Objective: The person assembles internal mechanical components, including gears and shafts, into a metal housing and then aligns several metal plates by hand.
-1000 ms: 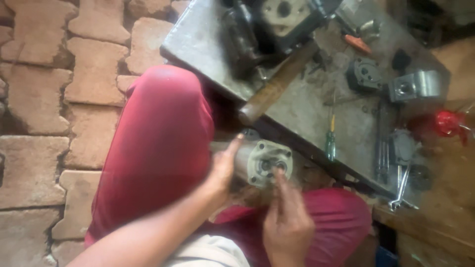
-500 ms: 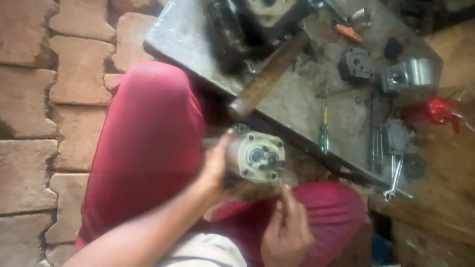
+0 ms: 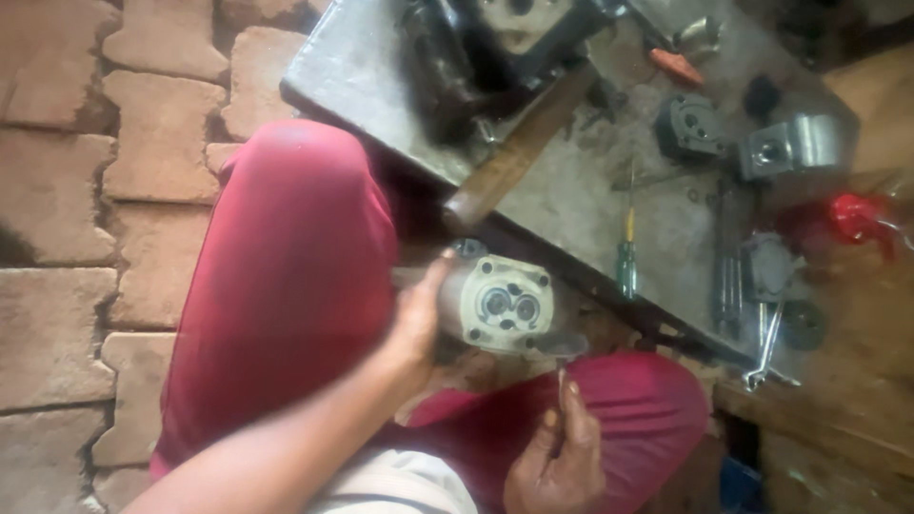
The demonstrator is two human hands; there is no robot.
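Cream-grey pump housing (image 3: 503, 306); red trousers (image 3: 286, 286); green-yellow screwdriver (image 3: 626, 249); grey table (image 3: 381, 86)

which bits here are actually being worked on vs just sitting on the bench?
In hand:
- pale metal pump housing, gripped by the left hand
- thin tool pinched in the right hand, tip near the housing's lower edge

Lying about on the metal plate:
- wooden handle
- green and yellow screwdriver
- silver block part
- spanner
- red rag

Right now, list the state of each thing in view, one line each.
Pump housing: held in left hand, bored face up.
Right hand: pinching a thin tool, tip near the housing.
Screwdriver: lying flat on metal table.
Wooden handle: lying on table.
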